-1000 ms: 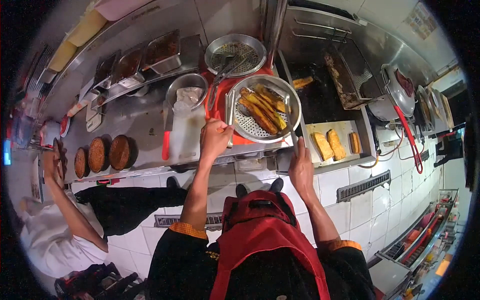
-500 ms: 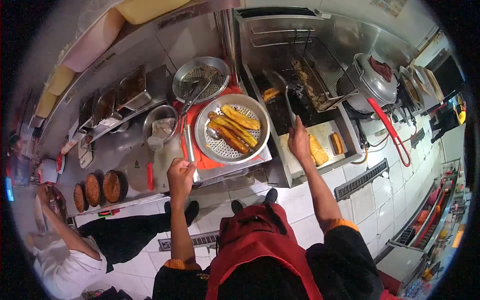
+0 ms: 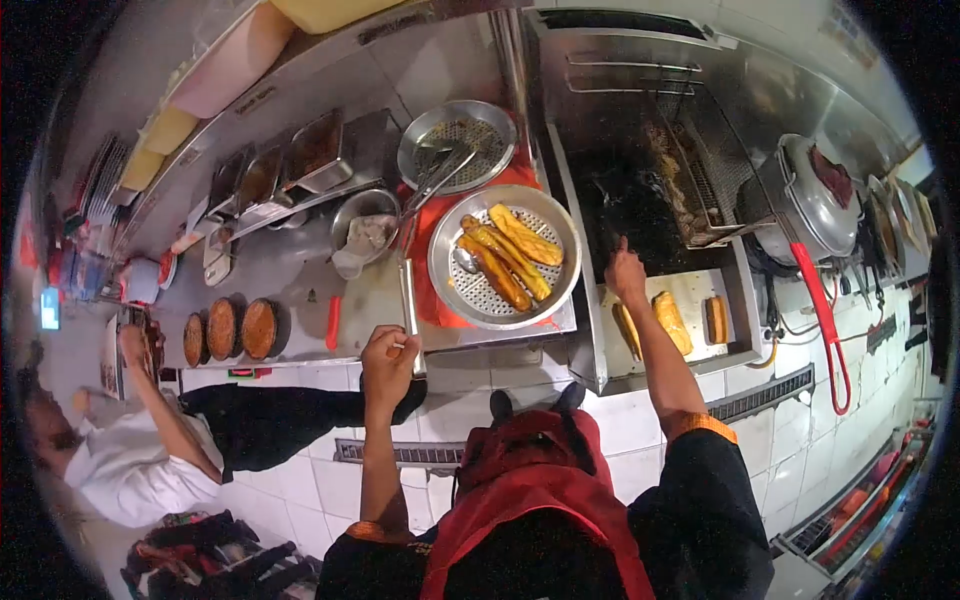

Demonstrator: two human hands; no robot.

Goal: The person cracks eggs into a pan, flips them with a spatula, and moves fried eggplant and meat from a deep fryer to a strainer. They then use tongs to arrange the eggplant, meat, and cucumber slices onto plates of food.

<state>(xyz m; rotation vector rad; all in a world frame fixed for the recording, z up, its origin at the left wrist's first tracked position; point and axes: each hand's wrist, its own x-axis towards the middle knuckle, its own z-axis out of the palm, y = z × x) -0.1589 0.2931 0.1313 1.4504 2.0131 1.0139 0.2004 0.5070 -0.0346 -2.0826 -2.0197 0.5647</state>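
Note:
My right hand [image 3: 628,278] is closed around a handle over the near edge of the fryer's dark oil [image 3: 625,195]; the metal utensil's far end is hard to make out there. Below that hand, golden fried plantain pieces [image 3: 673,322] lie on a pale tray [image 3: 697,287]. My left hand [image 3: 390,365] is closed at the counter's front edge, beside a long flat metal handle [image 3: 409,305]. Whether its fingers grip that handle is not clear. A perforated round metal pan [image 3: 568,235] near it holds several fried plantains [image 3: 500,270] and a spoon [image 3: 465,260].
A wire fry basket [image 3: 720,170] with a long red handle [image 3: 822,320] sits across the fryer's right side. Behind the pan stands another strainer [image 3: 430,120] with tongs [image 3: 440,185]. Brown round items [image 3: 260,328] line the left counter. A co-worker [image 3: 150,455] works at far left.
My right hand has moved along the fryer, and the utensil's curved handle no longer shows clearly. The plantain piece seen in the oil is out of sight; another shows beside my forearm. The view has shifted.

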